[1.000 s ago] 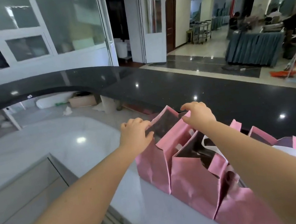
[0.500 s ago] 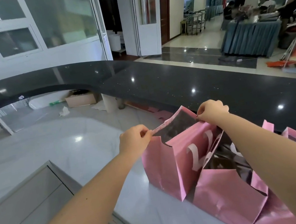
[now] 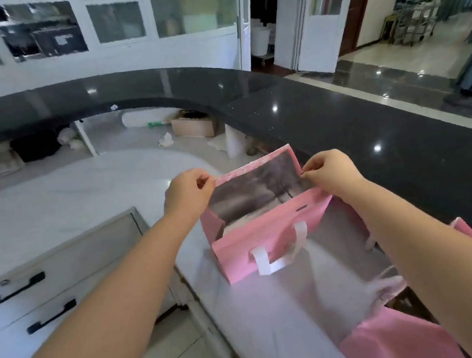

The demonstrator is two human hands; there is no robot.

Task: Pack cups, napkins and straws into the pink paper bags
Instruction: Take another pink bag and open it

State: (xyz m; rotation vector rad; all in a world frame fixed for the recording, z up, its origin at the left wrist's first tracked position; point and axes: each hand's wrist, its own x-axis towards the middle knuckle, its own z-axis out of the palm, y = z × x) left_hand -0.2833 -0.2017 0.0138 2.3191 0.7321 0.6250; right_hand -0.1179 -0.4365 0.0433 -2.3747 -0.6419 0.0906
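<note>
Now left hand (image 3: 188, 192) and right hand (image 3: 332, 171) both pinch one pink bag (image 3: 271, 236); second bag (image 3: 401, 342) nearby.

Left hand (image 3: 188, 192), right hand (image 3: 332, 173) — pinch grips

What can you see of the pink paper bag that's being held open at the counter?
The pink paper bag looks like smooth pink paper outside with a dark grey lining. It appears to stand upright on the white counter, mouth open. A white ribbon handle hangs down its near face, below a small slot. The left hand and right hand pinch the two top corners of its far wall. Something pale lies inside; I cannot tell what.
</note>
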